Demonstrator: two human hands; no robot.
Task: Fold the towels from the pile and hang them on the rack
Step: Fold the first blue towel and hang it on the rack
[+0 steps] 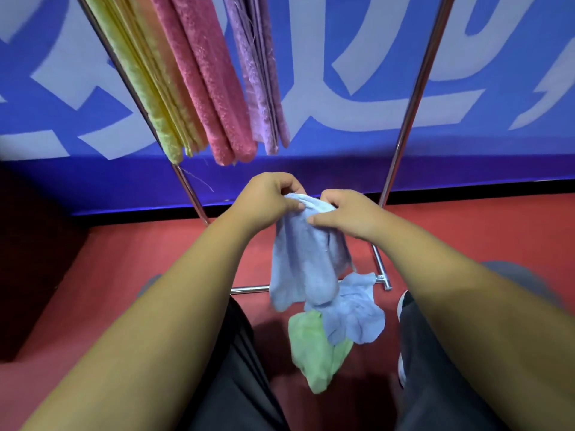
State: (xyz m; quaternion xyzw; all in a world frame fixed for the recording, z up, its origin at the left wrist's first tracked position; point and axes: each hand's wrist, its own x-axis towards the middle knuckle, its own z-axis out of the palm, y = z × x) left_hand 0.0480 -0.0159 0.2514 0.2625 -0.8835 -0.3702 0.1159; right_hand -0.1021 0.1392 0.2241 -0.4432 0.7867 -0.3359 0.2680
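Note:
A light blue towel (301,262) hangs crumpled in front of me, gripped at its top edge by my left hand (267,197) and my right hand (342,213), the two hands close together. Below it on the red floor lie another blue towel (354,312) and a green towel (314,349), forming a small pile between my legs. The metal rack (413,98) stands just beyond my hands. From its top hang folded towels: yellow-green (143,76), pink (205,79) and purple (258,73).
The rack's left post (186,181) and its floor bar (249,289) stand close to my hands and the pile. A blue banner with pale lettering (357,98) runs behind the rack. A dark block (28,259) sits at the left.

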